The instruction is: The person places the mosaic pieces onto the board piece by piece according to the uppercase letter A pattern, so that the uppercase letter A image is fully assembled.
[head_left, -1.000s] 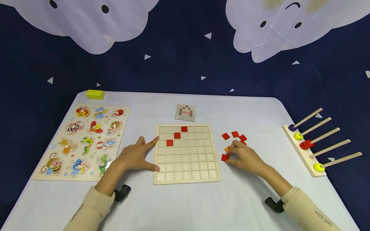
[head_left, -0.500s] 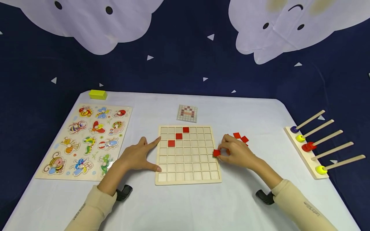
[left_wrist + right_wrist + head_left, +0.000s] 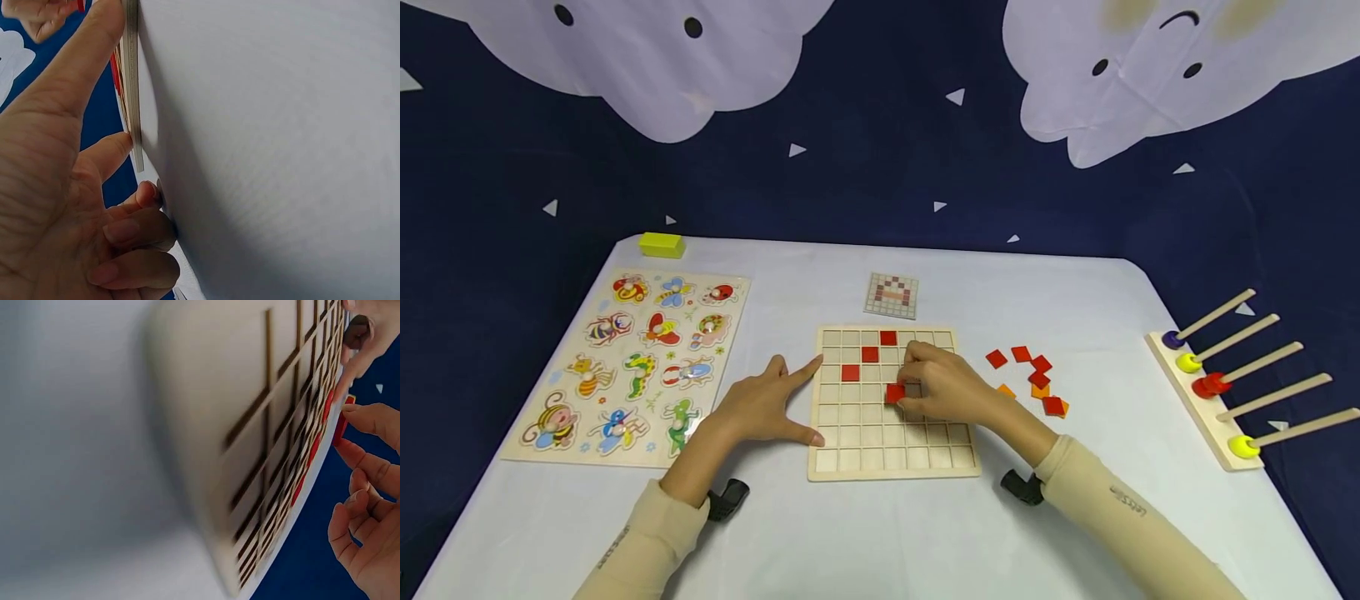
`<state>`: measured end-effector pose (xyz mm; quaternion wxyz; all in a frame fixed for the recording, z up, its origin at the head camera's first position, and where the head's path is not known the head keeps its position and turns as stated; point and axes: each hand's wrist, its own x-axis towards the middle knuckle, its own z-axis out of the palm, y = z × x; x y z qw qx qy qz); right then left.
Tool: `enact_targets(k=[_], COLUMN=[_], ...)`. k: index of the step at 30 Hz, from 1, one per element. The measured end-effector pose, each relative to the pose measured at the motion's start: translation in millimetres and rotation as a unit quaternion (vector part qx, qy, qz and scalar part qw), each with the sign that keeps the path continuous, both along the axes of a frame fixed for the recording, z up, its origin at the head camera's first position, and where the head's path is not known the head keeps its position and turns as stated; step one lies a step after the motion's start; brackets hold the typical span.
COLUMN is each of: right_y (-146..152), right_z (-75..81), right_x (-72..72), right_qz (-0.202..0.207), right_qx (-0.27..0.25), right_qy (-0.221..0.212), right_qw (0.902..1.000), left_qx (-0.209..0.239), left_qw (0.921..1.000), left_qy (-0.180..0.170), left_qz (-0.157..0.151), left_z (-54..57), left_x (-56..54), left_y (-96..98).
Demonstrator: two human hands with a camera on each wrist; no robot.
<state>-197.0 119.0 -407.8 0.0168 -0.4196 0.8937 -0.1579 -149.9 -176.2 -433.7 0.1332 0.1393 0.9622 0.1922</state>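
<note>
A wooden grid board (image 3: 857, 433) lies on the white table, with 3 red square tiles set in a diagonal; one is the red tile (image 3: 850, 373). My left hand (image 3: 760, 408) rests at the board's left edge, its spread thumb and index finger touching the frame. In the left wrist view the left hand's other fingers (image 3: 137, 269) bend loosely beside the board. My right hand (image 3: 947, 385) pinches another red tile (image 3: 895, 393) between thumb and index finger over the middle of the grid. The right wrist view shows that held tile (image 3: 340, 428) above the board surface.
Several loose red tiles (image 3: 996, 359) and orange tiles (image 3: 1040, 391) lie right of the board. A small pattern card (image 3: 891, 296) lies behind it. An insect puzzle (image 3: 625, 367) and yellow block (image 3: 662, 245) are at left, a peg stand (image 3: 1206, 400) at right.
My right hand has picked up a red tile from the loose pile and carried it left over the board. My left hand has stayed at the board's edge; the head view has shifted slightly.
</note>
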Motion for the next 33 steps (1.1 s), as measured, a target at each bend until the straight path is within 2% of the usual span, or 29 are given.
enact_targets(k=[8,19,23,30,33], right_y=[-34,-59,-62,-65,-65], right_z=[3.2,-7.5,-8.9,-8.9,-10.1], right_x=[-4.3,-7.8,-6.1,-2.6,-2.0], right_qz=[0.02,0.037,0.025,-0.019,-0.025], right_qx=[0.022,0.036,0.03,0.024,0.03], right_qy=[0.003,-0.011,-0.02,-0.061,-0.058], right_qw=[0.9996,0.9986,0.999,0.9976,0.9976], left_qx=[-0.006,-0.003,-0.002,-0.002,-0.002], left_qw=[1.0,1.0,1.0,1.0,1.0], left_qy=[0.0,0.003,0.005,0.003,-0.004], left_qz=[0.0,-0.003,-0.003,-0.004,-0.001], left_z=[-1.2,-4.1,-4.0,-2.3,-2.2], left_x=[-1.0,-1.8,-1.9,-1.9,-1.0], left_y=[-0.4,-1.1,-0.7,0.8,0.4])
